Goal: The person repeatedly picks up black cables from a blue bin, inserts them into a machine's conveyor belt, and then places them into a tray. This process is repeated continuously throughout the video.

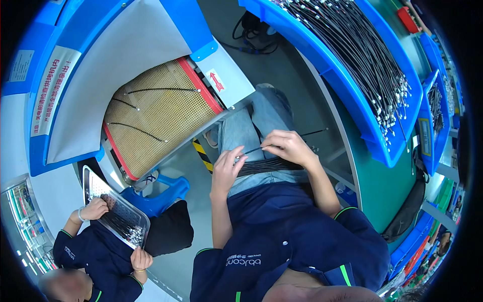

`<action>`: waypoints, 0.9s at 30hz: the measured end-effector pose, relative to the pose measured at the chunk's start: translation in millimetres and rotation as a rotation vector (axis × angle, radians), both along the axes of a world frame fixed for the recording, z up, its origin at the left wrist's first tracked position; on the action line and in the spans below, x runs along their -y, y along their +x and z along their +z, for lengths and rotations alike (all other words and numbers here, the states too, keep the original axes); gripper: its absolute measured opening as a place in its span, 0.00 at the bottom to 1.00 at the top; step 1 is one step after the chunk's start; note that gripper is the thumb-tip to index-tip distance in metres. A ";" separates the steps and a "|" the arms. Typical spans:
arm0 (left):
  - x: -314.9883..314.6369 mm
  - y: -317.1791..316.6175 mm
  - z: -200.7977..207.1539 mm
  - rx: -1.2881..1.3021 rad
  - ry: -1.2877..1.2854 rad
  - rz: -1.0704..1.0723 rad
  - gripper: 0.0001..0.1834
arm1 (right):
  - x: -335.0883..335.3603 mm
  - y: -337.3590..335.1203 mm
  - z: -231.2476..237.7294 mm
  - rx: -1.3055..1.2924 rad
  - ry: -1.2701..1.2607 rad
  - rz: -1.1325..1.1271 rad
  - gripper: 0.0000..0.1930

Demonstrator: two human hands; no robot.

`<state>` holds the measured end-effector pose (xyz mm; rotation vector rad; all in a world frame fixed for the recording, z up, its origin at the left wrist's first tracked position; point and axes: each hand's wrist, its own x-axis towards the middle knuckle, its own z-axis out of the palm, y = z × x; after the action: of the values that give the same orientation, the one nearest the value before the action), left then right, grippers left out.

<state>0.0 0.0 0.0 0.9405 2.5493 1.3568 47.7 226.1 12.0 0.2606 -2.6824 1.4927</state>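
Note:
A thin black cable [253, 150] with small end connectors is stretched between my two hands, over my lap. My left hand [226, 171] pinches it near one end with the fingertips. My right hand [288, 147] grips it farther along, and its other end sticks out to the right past the fingers. Beneath both hands, a bundle of similar black cables [266, 166] lies across my thighs. Part of that bundle is hidden by my right hand and wrist.
Left of my legs is a machine's mesh conveyor belt [156, 113] with red edges, carrying three black cables. A large blue bin [390, 157] full of cables stands on the green table [375, 194] at right. At lower left a co-worker holds a metal tray [146, 231] of cables, near a blue stool [173, 190].

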 end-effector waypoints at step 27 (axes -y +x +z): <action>-15.1 3.3 11.5 -0.120 0.046 -0.044 0.07 | 18.7 1.7 -1.0 -0.083 -0.052 0.072 0.06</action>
<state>3.3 15.1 11.5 1.1118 2.5759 1.3923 49.4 207.4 11.0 0.4110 -2.5918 1.5330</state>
